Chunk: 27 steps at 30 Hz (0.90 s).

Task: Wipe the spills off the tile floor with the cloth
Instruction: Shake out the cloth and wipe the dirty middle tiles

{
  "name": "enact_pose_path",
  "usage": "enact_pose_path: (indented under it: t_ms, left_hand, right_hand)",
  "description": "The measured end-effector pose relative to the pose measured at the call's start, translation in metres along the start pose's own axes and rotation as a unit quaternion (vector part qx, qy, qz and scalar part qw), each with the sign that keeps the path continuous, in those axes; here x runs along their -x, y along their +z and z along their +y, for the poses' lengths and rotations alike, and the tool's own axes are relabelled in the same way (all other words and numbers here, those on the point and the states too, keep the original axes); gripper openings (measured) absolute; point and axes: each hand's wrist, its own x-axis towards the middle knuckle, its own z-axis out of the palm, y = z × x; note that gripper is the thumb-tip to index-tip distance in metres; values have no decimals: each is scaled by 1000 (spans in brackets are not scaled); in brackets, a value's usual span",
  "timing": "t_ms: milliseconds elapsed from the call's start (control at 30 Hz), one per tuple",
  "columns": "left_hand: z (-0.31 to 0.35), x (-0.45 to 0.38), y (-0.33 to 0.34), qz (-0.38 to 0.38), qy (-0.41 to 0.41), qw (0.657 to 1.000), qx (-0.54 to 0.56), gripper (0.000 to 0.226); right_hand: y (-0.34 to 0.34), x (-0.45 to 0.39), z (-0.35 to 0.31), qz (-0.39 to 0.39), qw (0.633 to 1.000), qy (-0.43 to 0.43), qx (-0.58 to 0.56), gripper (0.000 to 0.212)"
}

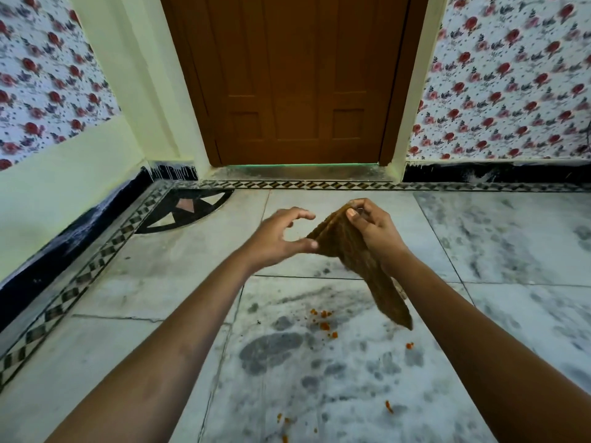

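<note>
Orange crumbs and smears (323,321) remain scattered across the grey-veined tile floor (511,244), a sign that the wiping is, by this view, far from finished; no stretch of floor below the hands looks freshly cleaned, though the marble's own dark mottling makes wet patches hard to tell from pattern.

A person holds a brown cloth (358,260) in mid-air, clear of the tiles, before a closed wooden door (297,81). The right hand (372,230) is clamped on the cloth's upper fold, thumb and fingertips pinched together at its top edge, while the rest of the fabric hangs down and toward the wearer past the right wrist. The left hand (281,239) sits just beside the cloth's left corner, fingers curled and spread apart; its thumb tip appears to touch that corner, but motion blur leaves it unclear whether it has any grip.

The main cluster of spill lies below and nearer the wearer than both hands, roughly between the two forearms, just beside the cloth's hanging tail. A lone fleck (409,345) sits beneath the right forearm, and further specks (389,407) trail toward the bottom of the view.

Judging from this, the cloth is being folded or readied, with all the visible spill left to wipe.
</note>
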Motion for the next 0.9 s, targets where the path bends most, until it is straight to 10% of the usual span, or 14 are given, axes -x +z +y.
enact_pose_path:
  t_ms: [133, 300, 500, 700, 900]
  left_hand:
    - [14, -13, 13, 3, -5, 998, 64, 76]
    - [21, -19, 5, 19, -16, 999, -39, 17]
    - [46, -12, -25, -49, -6, 989, -137, 13]
    - [73, 1, -45, -16, -31, 994, 101, 18]
    - [87, -6, -66, 117, -28, 912, 392, 14]
  right_hand:
    - [-3, -2, -2, -41, 998, -48, -16, 11]
    - [-1, -8, 4, -69, 996, -43, -30, 13]
    - [16, -14, 13, -6, 999, 14, -48, 19]
    - [11, -15, 43, -72, 979, 146, -122, 71]
    - [4, 2, 93, -135, 842, 340, -396, 89]
